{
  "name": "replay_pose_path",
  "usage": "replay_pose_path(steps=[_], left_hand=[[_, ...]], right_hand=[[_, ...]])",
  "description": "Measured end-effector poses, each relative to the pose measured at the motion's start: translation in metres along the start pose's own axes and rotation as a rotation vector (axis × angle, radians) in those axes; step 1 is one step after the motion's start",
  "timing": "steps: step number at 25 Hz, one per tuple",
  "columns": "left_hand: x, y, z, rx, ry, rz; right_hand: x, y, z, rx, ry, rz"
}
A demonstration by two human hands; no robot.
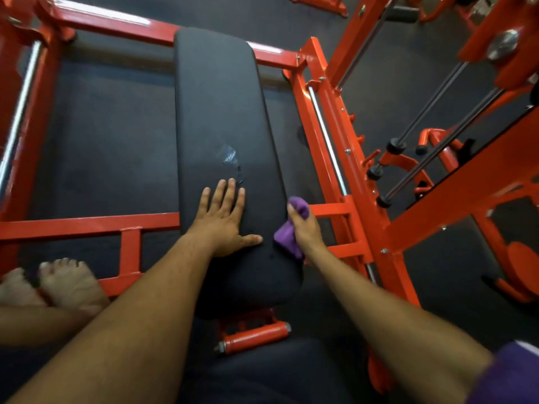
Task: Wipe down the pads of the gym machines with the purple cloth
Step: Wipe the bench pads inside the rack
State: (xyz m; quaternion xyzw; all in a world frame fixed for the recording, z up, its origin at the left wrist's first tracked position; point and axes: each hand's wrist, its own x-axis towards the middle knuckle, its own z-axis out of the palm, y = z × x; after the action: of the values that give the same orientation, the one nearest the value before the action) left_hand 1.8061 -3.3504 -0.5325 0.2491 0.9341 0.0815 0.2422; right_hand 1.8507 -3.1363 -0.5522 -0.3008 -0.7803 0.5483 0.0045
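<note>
L hand flat on pad; R hand grips cloth at edge.

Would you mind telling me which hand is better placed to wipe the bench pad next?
The right hand: it grips the purple cloth at the pad's right edge. The left hand lies flat on the pad, holding nothing.

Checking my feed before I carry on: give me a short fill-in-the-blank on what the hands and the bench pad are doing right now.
1. The purple cloth is held in the ____ hand.
2. The left hand lies ____ on the black bench pad, fingers spread.
3. The cloth is at the pad's ____ edge.
4. The machine frame around the pad is painted ____.

Missing words: right; flat; right; red
</note>
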Motion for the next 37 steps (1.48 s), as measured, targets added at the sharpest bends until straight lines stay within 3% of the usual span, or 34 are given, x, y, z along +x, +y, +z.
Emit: replay_pose_path(steps=[3, 8, 12, 15, 20, 23, 26, 28, 31, 37], left_hand=[[-0.002, -0.005, 0.001, -0.021, -0.007, 0.058], [-0.004, -0.034, -0.002, 0.042, 0.080, 0.148], [-0.002, -0.030, 0.000, 0.033, 0.083, 0.166], [-0.008, -0.034, -0.004, -0.010, 0.071, 0.167], [-0.020, -0.058, -0.001, -0.049, 0.156, 0.040], [-0.014, -0.064, 0.006, -0.075, 0.201, 0.044], [-0.010, -0.062, 0.011, -0.140, 0.269, 0.008], [-0.009, -0.060, 0.013, -0.158, 0.304, -0.027], [-0.009, -0.059, 0.014, -0.165, 0.310, -0.030], [-0.008, -0.061, 0.015, -0.156, 0.319, -0.033]], right_hand=[[0.012, -0.006, 0.000, -0.069, 0.019, -0.042], [-0.066, 0.052, -0.028, -0.195, 0.030, 0.057], [-0.018, 0.027, -0.011, -0.181, 0.115, 0.057], [0.013, -0.017, 0.005, -0.273, 0.079, -0.124], [0.043, -0.093, -0.001, -0.431, -0.005, -0.588], [0.096, -0.125, 0.048, -0.624, -0.111, -0.743], [0.123, -0.124, 0.124, -0.974, -0.047, -0.738], [0.116, -0.120, 0.133, -1.080, -0.057, -0.734], [0.072, -0.088, 0.083, -1.049, -0.256, -0.911], [-0.030, -0.019, 0.023, -0.986, -0.313, -0.951]])
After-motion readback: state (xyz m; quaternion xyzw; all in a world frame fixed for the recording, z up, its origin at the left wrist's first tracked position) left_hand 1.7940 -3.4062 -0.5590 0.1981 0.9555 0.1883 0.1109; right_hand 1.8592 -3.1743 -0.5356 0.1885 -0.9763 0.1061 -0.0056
